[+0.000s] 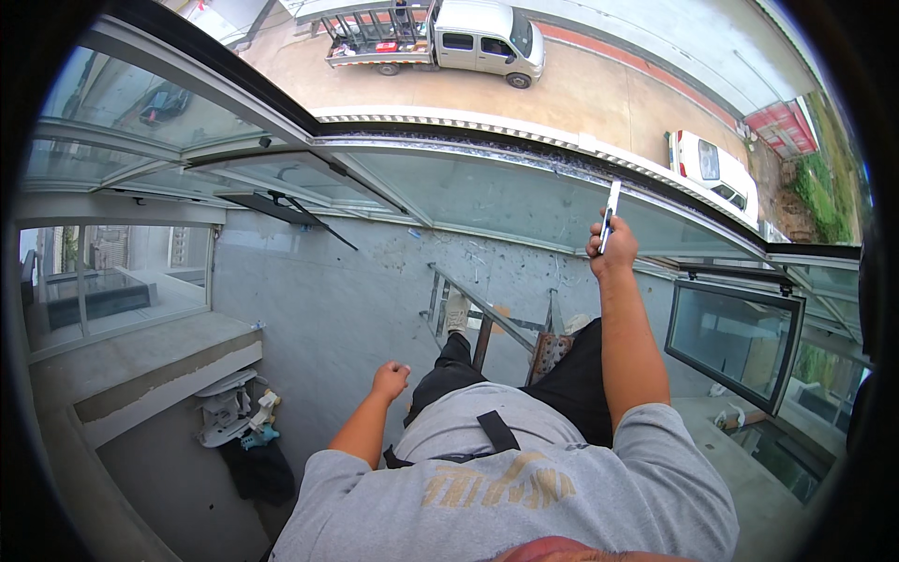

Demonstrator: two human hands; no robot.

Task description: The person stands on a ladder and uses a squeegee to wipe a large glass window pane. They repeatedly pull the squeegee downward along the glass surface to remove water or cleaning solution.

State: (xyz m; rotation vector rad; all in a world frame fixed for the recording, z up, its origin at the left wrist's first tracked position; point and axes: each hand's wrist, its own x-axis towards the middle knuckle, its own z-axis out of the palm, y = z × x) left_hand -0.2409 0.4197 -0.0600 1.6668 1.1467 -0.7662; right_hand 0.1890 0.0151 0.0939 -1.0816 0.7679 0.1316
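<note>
My right hand (615,246), at the end of an outstretched arm, grips a silver knife-like tool (609,208), probably a utility knife. Its far tip is at the inner edge of the window frame's top rail (506,149), which carries a dark, smeared strip. Below that rail is a large glass pane (449,186). My left hand (390,381) hangs beside my left thigh with its fingers curled, and no object shows in it. A metal stepladder (484,302) is beneath me, between my legs.
An open window sash (734,344) juts inward at the right; another tilted sash (263,205) is at the left. Scraps litter the grey floor (309,295). A concrete ledge (161,358) borders a lower area holding a ride-on toy (235,414). Outside are a pickup truck (477,42) and a white car (713,172).
</note>
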